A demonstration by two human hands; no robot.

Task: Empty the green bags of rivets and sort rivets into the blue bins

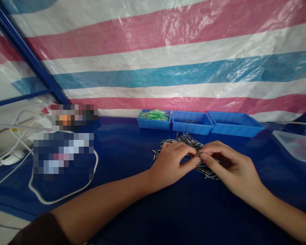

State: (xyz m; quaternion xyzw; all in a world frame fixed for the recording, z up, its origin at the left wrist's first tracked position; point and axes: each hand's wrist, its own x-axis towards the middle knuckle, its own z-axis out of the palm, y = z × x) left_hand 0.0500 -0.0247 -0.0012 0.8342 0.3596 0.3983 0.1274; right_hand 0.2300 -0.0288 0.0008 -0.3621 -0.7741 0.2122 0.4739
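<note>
A heap of small metal pins (184,140) lies on the dark blue table (148,204), in front of the bins. My left hand (171,162) and my right hand (228,166) rest on the heap with their fingertips meeting. Both pinch a thin metal pin (199,154) between thumb and forefinger. My hands hide part of the heap.
Three blue plastic bins stand in a row at the back: one with green parts (154,119), one with a few pins (191,122), one (234,123) whose inside I cannot see. A clear tray (295,146) sits at right. White cables (20,136) and a mouse (11,157) lie at left. A striped tarp hangs behind.
</note>
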